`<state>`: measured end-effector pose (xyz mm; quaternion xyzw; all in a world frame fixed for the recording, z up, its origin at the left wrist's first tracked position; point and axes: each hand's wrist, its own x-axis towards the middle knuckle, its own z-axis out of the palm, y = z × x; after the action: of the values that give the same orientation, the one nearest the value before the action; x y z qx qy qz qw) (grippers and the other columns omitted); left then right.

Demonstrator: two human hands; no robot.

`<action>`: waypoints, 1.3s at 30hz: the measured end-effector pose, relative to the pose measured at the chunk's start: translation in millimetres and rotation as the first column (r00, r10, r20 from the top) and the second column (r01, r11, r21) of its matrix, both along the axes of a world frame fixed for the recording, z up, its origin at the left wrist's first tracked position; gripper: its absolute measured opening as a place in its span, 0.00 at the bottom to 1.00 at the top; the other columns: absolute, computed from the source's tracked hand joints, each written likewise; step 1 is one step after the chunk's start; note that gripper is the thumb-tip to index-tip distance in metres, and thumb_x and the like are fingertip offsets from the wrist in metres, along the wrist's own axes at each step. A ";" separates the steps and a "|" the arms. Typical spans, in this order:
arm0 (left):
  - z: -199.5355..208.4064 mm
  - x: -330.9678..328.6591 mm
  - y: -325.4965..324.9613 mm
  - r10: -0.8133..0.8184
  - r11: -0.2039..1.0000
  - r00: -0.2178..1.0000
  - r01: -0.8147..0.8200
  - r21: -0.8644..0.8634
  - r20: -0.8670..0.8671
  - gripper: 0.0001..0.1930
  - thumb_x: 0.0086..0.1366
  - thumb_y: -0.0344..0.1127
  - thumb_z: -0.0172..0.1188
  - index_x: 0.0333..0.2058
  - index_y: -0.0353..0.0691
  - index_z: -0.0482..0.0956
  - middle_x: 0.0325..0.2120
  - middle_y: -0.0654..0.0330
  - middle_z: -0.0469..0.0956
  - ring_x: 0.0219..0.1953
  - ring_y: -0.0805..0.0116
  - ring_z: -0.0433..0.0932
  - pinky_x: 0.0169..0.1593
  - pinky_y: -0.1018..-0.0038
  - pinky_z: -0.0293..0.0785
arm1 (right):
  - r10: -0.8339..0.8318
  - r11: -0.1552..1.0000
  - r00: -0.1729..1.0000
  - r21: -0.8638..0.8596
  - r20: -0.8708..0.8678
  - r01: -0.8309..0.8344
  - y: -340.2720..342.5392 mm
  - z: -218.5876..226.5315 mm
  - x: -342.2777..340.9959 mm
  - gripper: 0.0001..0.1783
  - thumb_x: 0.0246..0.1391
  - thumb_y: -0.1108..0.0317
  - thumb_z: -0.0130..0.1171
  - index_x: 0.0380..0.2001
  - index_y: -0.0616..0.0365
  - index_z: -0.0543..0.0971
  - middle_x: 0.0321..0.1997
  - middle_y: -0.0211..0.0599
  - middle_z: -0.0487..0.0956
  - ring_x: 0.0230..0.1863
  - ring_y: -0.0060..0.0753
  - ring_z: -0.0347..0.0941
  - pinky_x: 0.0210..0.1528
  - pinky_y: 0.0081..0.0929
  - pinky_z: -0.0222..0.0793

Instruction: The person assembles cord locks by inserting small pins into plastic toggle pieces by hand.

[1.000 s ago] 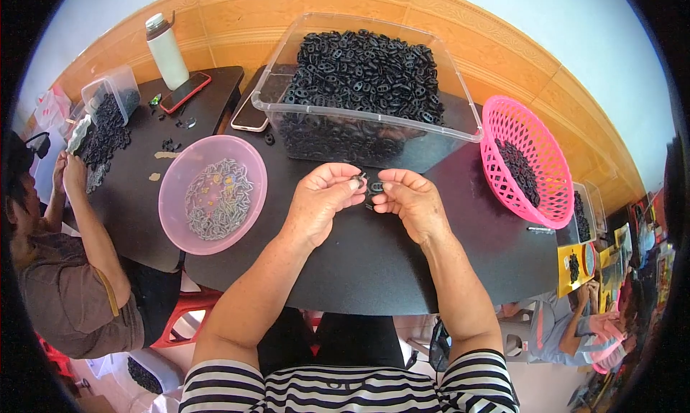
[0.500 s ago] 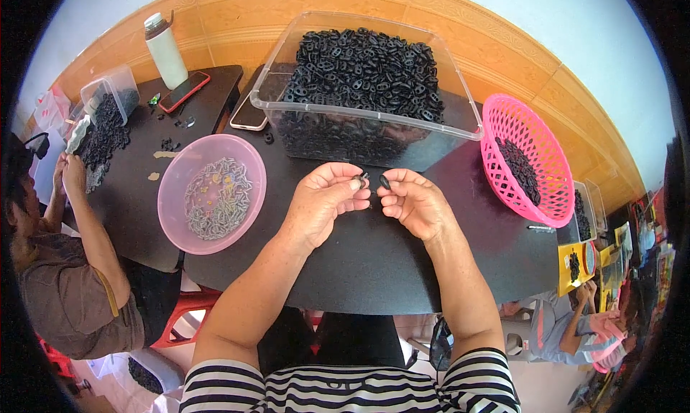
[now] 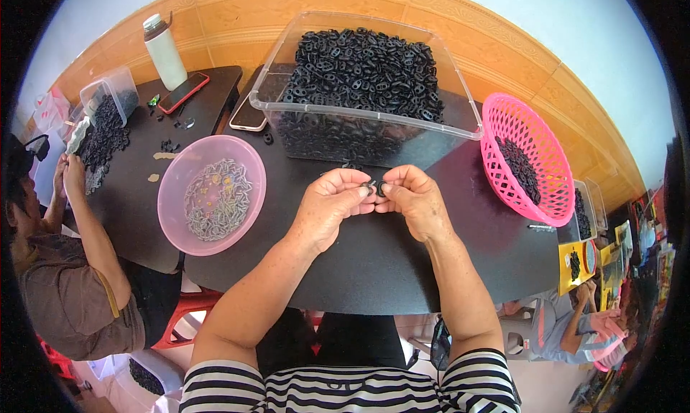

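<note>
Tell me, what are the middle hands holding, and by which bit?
Left hand and right hand each pinch a dark, rounded, plastic-looking piece; which part cannot be told.

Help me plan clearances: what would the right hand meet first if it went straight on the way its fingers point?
Most likely the small dark piece pinched in the left hand, directly facing the right hand. Whether they already touch is unclear, as depth is hard to judge.

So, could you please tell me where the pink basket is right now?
In the head view, the basket is on the right, beside the right end of the clear bin and farther right than the right hand.
</note>
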<state>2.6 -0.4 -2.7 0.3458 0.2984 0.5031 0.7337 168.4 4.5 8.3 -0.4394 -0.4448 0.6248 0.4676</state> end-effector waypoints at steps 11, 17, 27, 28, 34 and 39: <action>-2.2 2.8 -1.3 -0.001 0.999 0.998 -0.002 -0.054 -0.064 0.08 0.57 0.26 0.54 0.36 0.35 0.70 0.31 0.57 0.75 0.31 0.69 0.76 0.35 0.74 0.76 | -0.028 0.994 0.999 0.105 0.041 0.024 -0.5 8.6 5.1 0.09 0.49 0.79 0.52 0.36 0.63 0.74 0.31 0.32 0.75 0.30 0.22 0.71 0.36 0.19 0.70; 0.6 5.6 -2.1 0.012 0.998 0.999 -0.014 -0.059 -0.043 0.06 0.58 0.26 0.53 0.35 0.35 0.70 0.29 0.57 0.74 0.31 0.69 0.76 0.35 0.74 0.76 | -0.054 0.989 0.995 0.141 0.084 0.041 -0.1 3.0 2.3 0.09 0.48 0.79 0.53 0.35 0.63 0.74 0.30 0.32 0.74 0.29 0.20 0.71 0.34 0.18 0.70; 2.5 7.3 -3.6 0.064 0.996 0.995 -0.068 -0.054 -0.083 0.10 0.57 0.23 0.53 0.38 0.34 0.67 0.31 0.53 0.74 0.31 0.68 0.77 0.34 0.75 0.77 | -0.063 0.988 0.990 0.146 0.122 0.045 -2.2 3.5 -3.0 0.08 0.47 0.80 0.53 0.34 0.63 0.74 0.29 0.31 0.74 0.30 0.19 0.70 0.34 0.17 0.70; 2.2 7.4 -3.4 0.064 0.996 0.994 -0.069 -0.053 -0.089 0.10 0.57 0.23 0.52 0.38 0.34 0.67 0.31 0.53 0.74 0.31 0.68 0.77 0.33 0.75 0.77 | -0.063 0.988 0.991 0.146 0.122 0.045 -2.2 3.6 -2.8 0.08 0.47 0.80 0.53 0.34 0.63 0.74 0.29 0.31 0.74 0.30 0.19 0.70 0.34 0.17 0.70; 0.7 6.5 -2.9 0.066 0.996 0.992 -0.072 -0.055 -0.105 0.09 0.58 0.23 0.51 0.39 0.33 0.66 0.31 0.53 0.73 0.31 0.68 0.76 0.34 0.75 0.77 | -0.048 0.987 0.991 0.155 0.122 0.028 -2.4 2.9 -2.9 0.08 0.47 0.80 0.53 0.33 0.63 0.74 0.29 0.30 0.75 0.30 0.18 0.70 0.34 0.17 0.70; -2.0 7.3 -2.1 0.063 0.997 0.992 -0.067 -0.034 -0.114 0.10 0.57 0.24 0.53 0.39 0.36 0.67 0.31 0.55 0.74 0.30 0.68 0.76 0.34 0.73 0.77 | -0.052 0.986 0.988 0.164 0.146 0.027 -2.4 3.6 -2.0 0.08 0.47 0.80 0.53 0.33 0.63 0.75 0.30 0.31 0.75 0.30 0.18 0.71 0.34 0.17 0.70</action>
<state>9.9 -2.5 -4.7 0.3497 0.3598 0.5009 0.7052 166.4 2.1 11.9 -0.4546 -0.5188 0.5427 0.4792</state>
